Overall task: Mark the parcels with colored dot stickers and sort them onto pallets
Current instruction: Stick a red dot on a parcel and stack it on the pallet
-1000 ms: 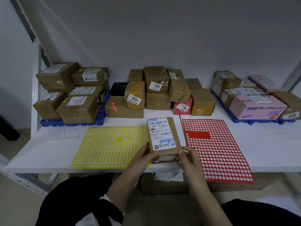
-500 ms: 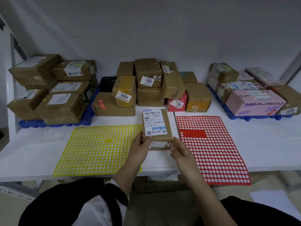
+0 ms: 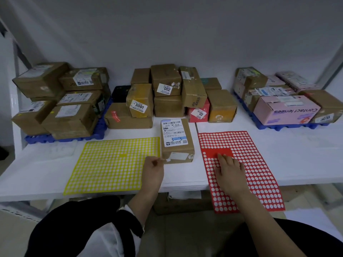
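Note:
A small brown parcel (image 3: 176,140) with a white shipping label lies on the white table between a yellow dot-sticker sheet (image 3: 115,164) and a red dot-sticker sheet (image 3: 246,164). My right hand (image 3: 230,170) lies flat on the red sheet, fingertips at the edge of its bare red patch. My left hand (image 3: 153,167) rests at the yellow sheet's right edge, fingers loosely curled beside the parcel's near left corner, holding nothing. Behind the parcel stands a pile of brown parcels (image 3: 167,93) with number tags.
A blue pallet (image 3: 61,139) at the left carries stacked brown boxes. Another blue pallet (image 3: 289,126) at the right holds boxes, including a pink one (image 3: 285,110). The white table's front edge (image 3: 181,188) runs just under my wrists; the red sheet overhangs it.
Both hands let go of the parcel, which now lies on the table. My right hand moved right onto the red sheet. My left hand drew back a little.

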